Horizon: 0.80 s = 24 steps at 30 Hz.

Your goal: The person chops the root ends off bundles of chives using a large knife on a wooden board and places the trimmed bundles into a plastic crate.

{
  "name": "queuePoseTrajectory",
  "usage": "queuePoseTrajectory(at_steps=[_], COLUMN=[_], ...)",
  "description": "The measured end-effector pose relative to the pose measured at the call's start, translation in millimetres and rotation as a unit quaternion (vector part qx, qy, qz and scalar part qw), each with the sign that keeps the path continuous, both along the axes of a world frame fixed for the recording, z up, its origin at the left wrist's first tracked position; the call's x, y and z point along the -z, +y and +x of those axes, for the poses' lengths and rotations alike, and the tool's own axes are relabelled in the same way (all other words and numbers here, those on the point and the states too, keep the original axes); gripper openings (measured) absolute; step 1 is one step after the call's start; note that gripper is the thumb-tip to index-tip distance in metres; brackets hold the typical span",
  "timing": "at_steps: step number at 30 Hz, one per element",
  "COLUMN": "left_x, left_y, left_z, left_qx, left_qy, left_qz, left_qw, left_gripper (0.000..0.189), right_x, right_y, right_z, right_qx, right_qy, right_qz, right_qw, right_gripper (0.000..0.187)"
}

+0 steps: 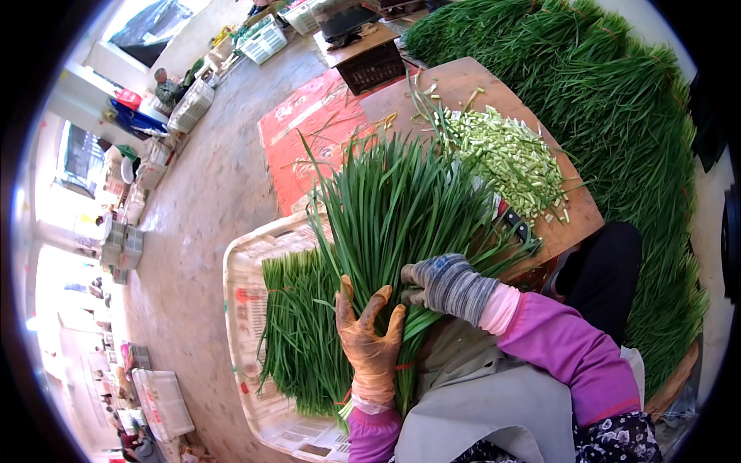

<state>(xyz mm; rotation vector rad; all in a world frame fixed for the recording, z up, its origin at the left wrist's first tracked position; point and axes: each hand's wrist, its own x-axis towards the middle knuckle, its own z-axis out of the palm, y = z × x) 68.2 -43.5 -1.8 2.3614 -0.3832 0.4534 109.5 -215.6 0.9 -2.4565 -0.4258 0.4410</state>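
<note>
My left hand (370,335), in an orange-brown stained glove, lies with spread fingers on the lower part of a large bunch of green garlic chives (393,202). My right hand (446,283), in a grey knitted glove, has its fingers curled around leaves at the bunch's right side. Red bands tie the stalks near my left wrist. More tied chives (304,341) lie in a white plastic crate (246,370) at the left. On the wooden board (564,237) rest a heap of cut pale stem pieces (509,156) and a black-handled knife (516,223), partly hidden by leaves.
A tall pile of chive bundles (613,144) runs along the right side. Red printed sheeting (312,133) covers the floor beyond the crate. A small wooden table (370,58) stands past the board. Across the room, a person (168,89) sits near crates (194,107).
</note>
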Motion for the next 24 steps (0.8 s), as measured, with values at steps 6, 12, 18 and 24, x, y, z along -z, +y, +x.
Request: queuePoseTrajectory(at_steps=[6, 12, 18, 24], left_x=[0.0, 1.2, 4.0, -0.3], left_y=[0.4, 0.8, 4.2, 5.0], left_z=[-1.3, -0.9, -0.7, -0.7], left_qx=[0.001, 0.011, 0.006, 0.020], left_qy=[-0.004, 0.022, 0.019, 0.024], left_qz=[0.010, 0.031, 0.013, 0.003], left_qw=[1.000, 0.999, 1.000, 1.000], left_gripper=[0.035, 0.040, 0.042, 0.038], right_x=[-11.4, -3.5, 8.5, -24.1], right_y=[5.0, 10.8, 15.5, -3.0], right_z=[1.3, 3.1, -8.4, 55.9], right_qx=[-0.013, -0.094, -0.157, -0.131], right_qy=[0.042, 0.013, -0.288, -0.321], right_qz=[-0.035, -0.034, -0.022, -0.022], right_qw=[0.998, 0.995, 0.945, 0.938], right_gripper=[0.037, 0.029, 0.007, 0.008])
